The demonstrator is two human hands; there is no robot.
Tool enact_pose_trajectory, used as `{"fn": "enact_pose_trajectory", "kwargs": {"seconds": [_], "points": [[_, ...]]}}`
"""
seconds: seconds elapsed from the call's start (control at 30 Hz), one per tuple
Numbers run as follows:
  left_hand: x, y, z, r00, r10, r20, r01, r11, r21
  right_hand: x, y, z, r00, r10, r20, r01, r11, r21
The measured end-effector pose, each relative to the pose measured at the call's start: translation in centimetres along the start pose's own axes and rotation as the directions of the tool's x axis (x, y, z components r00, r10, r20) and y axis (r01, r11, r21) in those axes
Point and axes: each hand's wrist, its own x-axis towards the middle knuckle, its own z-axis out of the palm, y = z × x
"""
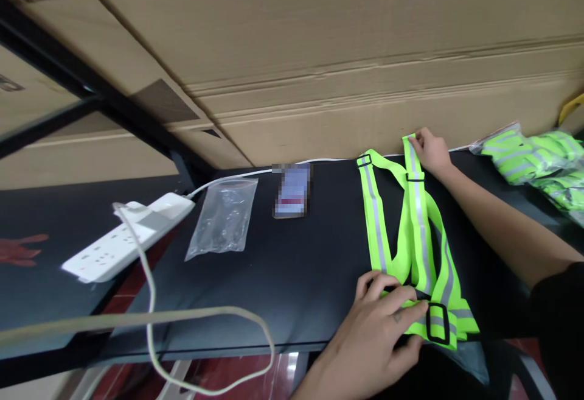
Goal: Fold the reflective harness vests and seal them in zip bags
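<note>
A neon-yellow reflective vest (pixel 418 223) made of straps with silver stripes lies on the black tabletop, its waist end at the near edge. My right hand (pixel 429 151) pinches the far end of one shoulder strap between thumb and fingers, close to the cardboard. Curled over the waistband is my left hand (pixel 385 324), gripping it beside a black buckle (pixel 438 323); part of the band is hidden under the fingers. Small black sliders sit on both shoulder straps.
To the left lie a phone (pixel 292 192), a clear plastic bag (pixel 225 217) and a white power strip (pixel 130 238) with a looping cable (pixel 150 290). Bagged neon vests (pixel 529 153) are piled at the right. Large cardboard boxes (pixel 365 35) stand behind the table.
</note>
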Motion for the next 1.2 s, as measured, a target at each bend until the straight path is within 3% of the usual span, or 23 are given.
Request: {"fn": "enact_pose_trajectory", "kwargs": {"seconds": [0.2,0.33,0.47,0.53,0.93,1.03,1.1,1.2], "points": [[0.1,0.0,0.0,1.000,-0.002,-0.016,0.002,1.000,0.019,-0.9,0.0,-0.6,0.999,0.003,0.043,0.001,0.996,-0.088],[0.1,-0.1,0.3,0.999,0.008,-0.042,-0.008,1.000,0.016,-1.7,0.2,-2.1,0.982,0.040,0.184,-0.026,0.997,-0.077],[0.1,0.0,0.3,0.999,0.002,-0.047,-0.002,1.000,0.007,-2.2,0.6,-2.8,0.923,-0.010,0.385,0.005,1.000,0.014],[0.1,0.1,0.2,0.999,-0.014,-0.032,0.014,1.000,-0.002,-2.2,0.8,-2.5,0.913,-0.020,0.408,0.009,1.000,0.030],[0.2,0.4,-0.1,1.000,-0.027,-0.003,0.027,0.999,0.028,-1.7,0.5,0.2,0.993,0.047,0.110,-0.039,0.997,-0.070],[0.2,0.4,-0.1,1.000,-0.025,-0.018,0.026,0.999,0.030,-2.4,0.3,-0.1,0.998,0.052,-0.040,-0.054,0.997,-0.057],[0.3,0.4,0.1,0.999,-0.028,-0.027,0.029,0.999,0.025,-2.9,0.3,-0.7,0.987,-0.082,-0.135,0.076,0.996,-0.045],[0.2,0.4,0.2,0.999,-0.033,-0.037,0.034,0.999,0.018,-3.6,0.4,-1.2,0.925,-0.378,-0.051,0.379,0.925,0.013]]}}
